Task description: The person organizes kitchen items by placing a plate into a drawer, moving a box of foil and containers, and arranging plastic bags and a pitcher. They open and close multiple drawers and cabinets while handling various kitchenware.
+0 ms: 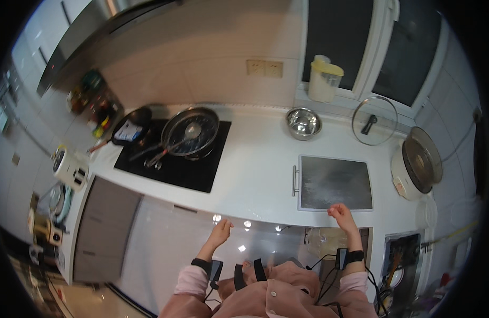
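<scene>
My left hand (220, 233) hangs in front of the counter's edge, its fingers curled in with nothing seen in them. My right hand (341, 216) is over the near edge of a grey cutting board (335, 183) with a pale rim and a metal bar handle; whether it touches the board I cannot tell. Its fingers are loosely bent, slightly apart, and hold nothing visible. Beyond the board stands a shiny steel bowl (304, 123). Left of it, a frying pan (177, 144) holding dark contents sits on the black cooktop (196, 177), a metal ladle (193, 130) lying in it.
A dark wok (143, 119) stands behind the cooktop's left side. A glass lid (381, 115) leans by the window, near a yellow-lidded container (325, 81). An electric cooker (405, 175) stands at right, above the sink (403, 242). A toaster (69, 169) is far left.
</scene>
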Demonstrator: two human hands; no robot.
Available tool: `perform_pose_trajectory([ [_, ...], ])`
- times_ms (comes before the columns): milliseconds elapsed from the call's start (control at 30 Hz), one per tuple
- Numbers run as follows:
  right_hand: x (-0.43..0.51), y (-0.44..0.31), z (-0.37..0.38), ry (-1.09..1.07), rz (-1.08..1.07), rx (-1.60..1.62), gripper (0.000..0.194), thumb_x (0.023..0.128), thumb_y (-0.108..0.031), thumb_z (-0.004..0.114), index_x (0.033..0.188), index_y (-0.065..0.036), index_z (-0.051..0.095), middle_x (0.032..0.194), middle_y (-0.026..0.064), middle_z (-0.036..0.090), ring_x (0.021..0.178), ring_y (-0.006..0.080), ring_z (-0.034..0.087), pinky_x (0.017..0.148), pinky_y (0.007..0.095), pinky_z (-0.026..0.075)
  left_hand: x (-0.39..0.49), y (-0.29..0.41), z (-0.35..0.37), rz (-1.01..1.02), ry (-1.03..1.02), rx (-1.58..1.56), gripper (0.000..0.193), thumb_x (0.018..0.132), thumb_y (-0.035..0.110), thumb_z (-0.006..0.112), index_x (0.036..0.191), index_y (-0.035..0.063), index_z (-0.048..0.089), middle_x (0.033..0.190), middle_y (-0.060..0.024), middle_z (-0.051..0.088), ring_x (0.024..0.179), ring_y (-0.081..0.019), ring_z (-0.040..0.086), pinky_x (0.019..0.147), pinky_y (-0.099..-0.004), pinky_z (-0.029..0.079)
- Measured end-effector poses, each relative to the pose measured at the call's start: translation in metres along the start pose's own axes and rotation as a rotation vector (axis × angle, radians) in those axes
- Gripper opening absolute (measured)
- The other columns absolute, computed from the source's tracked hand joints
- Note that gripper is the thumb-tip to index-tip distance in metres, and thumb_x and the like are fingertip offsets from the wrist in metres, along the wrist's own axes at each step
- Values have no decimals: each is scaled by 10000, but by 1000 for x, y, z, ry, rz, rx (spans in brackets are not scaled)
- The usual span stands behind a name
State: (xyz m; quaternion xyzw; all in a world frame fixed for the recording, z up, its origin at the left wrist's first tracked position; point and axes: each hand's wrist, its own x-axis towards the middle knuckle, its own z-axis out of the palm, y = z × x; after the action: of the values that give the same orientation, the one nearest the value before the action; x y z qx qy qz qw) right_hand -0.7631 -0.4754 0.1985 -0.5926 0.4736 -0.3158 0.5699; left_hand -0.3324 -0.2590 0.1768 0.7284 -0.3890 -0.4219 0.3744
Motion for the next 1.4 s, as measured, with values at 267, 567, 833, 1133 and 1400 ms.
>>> perform_pose_trajectory([
  [267, 113, -118, -33, 328, -311, -1, 493, 899, -197, 611, 1293, -7, 382, 1088, 123, 588, 982, 152, 559, 836, 282, 452, 69, 15, 6, 8, -104, -54, 287, 965, 270, 395, 872, 49, 555, 559, -18, 461, 496, -102, 471, 480, -266, 406],
  [567, 374, -195, -77, 366, -339, 71, 835, 824, -350, 684, 1404, 17, 210, 1363, 224, 389, 1184, 257, 474, 957, 368, 412, 155, 95, 23, 55, -8, 98, 273, 972, 227, 407, 963, 35, 602, 566, -23, 487, 504, -112, 492, 506, -268, 421],
  [833, 505, -170, -94, 385, -322, -23, 890, 807, -364, 697, 1433, -8, 175, 1438, 194, 310, 1309, 278, 353, 1052, 393, 314, 189, 114, 33, -90, 41, 208, 296, 972, 238, 409, 956, 33, 622, 595, -62, 545, 536, -143, 538, 548, -292, 445],
  [1133, 540, -172, -99, 150, -412, 156, 821, 715, -231, 783, 1356, 9, 330, 1325, 165, 438, 1229, 240, 437, 1019, 351, 370, 192, 100, 14, -114, 130, 220, 297, 976, 244, 413, 952, 35, 623, 579, -39, 522, 524, -119, 513, 535, -277, 434],
  [1400, 519, -177, -76, 293, -450, 39, 690, 698, -179, 769, 1272, 3, 431, 1201, 132, 547, 1148, 236, 509, 980, 354, 407, 178, 100, -2, -64, 162, 220, 294, 973, 236, 417, 938, 24, 618, 548, -34, 496, 498, -117, 500, 506, -270, 421],
])
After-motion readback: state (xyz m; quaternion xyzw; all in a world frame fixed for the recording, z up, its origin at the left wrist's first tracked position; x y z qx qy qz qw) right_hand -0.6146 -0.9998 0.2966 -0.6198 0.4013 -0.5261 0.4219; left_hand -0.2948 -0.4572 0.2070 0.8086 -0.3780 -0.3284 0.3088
